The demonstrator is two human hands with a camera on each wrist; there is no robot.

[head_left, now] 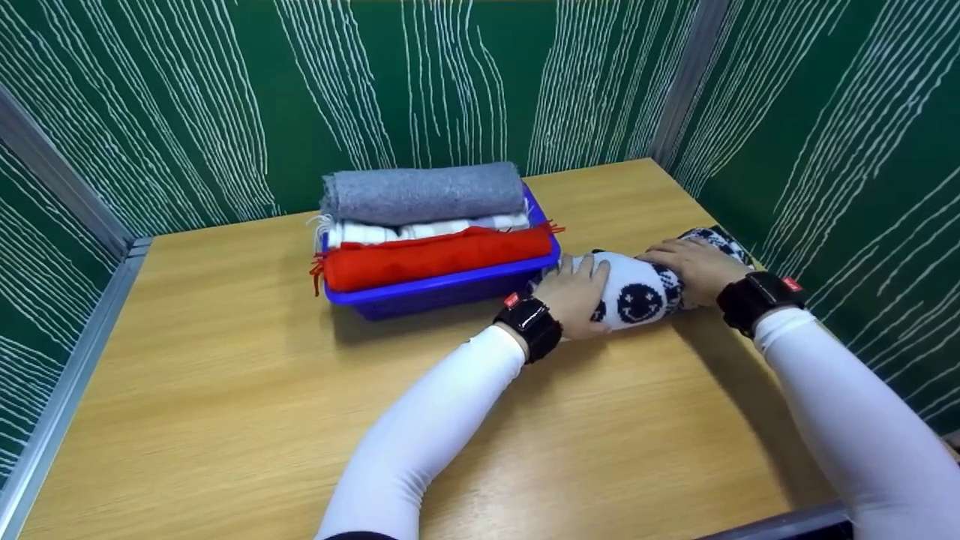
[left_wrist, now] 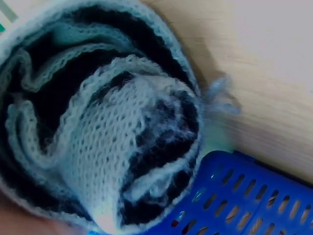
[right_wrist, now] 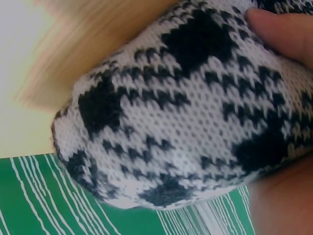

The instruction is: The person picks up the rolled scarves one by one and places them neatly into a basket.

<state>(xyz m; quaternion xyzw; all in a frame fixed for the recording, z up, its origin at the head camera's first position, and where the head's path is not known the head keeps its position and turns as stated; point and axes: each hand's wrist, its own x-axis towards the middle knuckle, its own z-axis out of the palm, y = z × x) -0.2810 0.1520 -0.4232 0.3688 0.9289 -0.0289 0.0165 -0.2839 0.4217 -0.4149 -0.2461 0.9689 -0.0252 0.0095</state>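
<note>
A rolled-up black-and-white knitted scarf, with a smiley face on its side, lies between both hands to the right of the basket. My left hand grips its left end, fingers spread over the top and thumb on the near side. Farther right, my right hand holds the other end, which has a black-and-white check. In the left wrist view, the coiled layers of the knitted roll face the camera. The right wrist view has the thumb pressed along the checked knit.
A blue plastic basket stands left of the scarf, its right side close to my left hand. It holds a red roll, a white patterned cloth and a grey roll. Green walls with white lines border the wooden table.
</note>
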